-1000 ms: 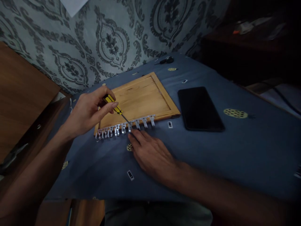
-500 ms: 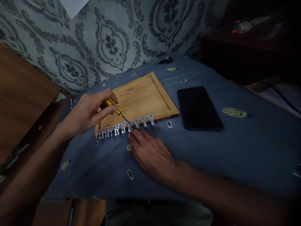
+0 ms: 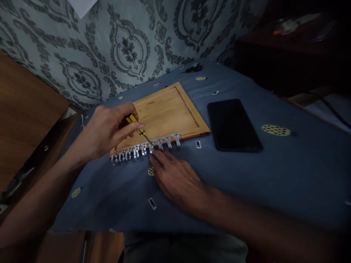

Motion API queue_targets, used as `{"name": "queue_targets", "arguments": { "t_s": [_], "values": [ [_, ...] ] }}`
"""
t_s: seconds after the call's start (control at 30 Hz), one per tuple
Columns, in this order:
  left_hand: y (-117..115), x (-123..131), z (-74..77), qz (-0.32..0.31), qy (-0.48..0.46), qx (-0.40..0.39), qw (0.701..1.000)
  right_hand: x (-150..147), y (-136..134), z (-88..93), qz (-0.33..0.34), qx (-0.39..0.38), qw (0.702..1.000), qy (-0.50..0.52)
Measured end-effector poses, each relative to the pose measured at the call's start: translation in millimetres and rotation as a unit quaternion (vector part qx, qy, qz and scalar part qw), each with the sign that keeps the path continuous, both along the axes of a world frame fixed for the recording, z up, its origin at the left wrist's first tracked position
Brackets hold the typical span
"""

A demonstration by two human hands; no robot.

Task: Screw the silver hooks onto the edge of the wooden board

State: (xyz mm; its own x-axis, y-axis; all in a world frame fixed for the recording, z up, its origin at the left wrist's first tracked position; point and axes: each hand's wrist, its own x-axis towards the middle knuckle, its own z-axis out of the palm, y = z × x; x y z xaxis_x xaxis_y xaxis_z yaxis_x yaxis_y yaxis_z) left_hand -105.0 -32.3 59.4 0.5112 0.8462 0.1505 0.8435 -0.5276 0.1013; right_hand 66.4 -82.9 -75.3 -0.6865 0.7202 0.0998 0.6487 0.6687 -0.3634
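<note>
My left hand (image 3: 111,126) is closed round the yellow and black handle of a screwdriver (image 3: 134,120), its thumb along the handle. The screwdriver slants down to the right, its tip at a hook near the middle of a silver metal hook rail (image 3: 137,149). That rail, with several curved hooks, lies along the near edge of a framed wooden panel (image 3: 167,111). My right hand (image 3: 175,175) rests palm down on the cloth, its fingertips closed against the same hook below the screwdriver tip. What those fingertips grip exactly is partly hidden.
A black tablet (image 3: 234,125) lies right of the panel on the blue patterned cloth (image 3: 233,182). Near the back edge sits a small black object (image 3: 194,68). Patterned wallpaper (image 3: 131,44) rises behind, and a wooden cabinet (image 3: 27,117) stands at the left.
My left hand has turned slightly, and the screwdriver handle has shifted a little to the right and down. The tip stays at the same hook; my right hand has barely moved.
</note>
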Motion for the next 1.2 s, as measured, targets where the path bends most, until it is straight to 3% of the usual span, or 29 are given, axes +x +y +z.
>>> {"name": "queue_targets", "arguments": {
  "t_s": [0.47, 0.7, 0.97, 1.2],
  "values": [
    [0.2, 4.4, -0.9, 0.012, -0.035, -0.035, 0.999, -1.4, -0.5, -11.3, -0.008, 0.024, 0.999, 0.039],
    [-12.6, -4.9, 2.2, 0.041, -0.039, -0.048, 0.997, -1.3, -0.4, -13.9, -0.006, 0.051, 0.997, 0.051],
    [-18.8, 1.8, 2.7, 0.052, 0.013, -0.002, 0.999, 0.2, -0.4, -13.7, 0.0, 0.04, 0.997, 0.06],
    [-13.8, 2.3, -3.0, 0.045, -0.001, 0.007, 0.999, -0.7, -0.8, -15.0, -0.019, 0.027, 0.997, 0.066]
  ]
}}
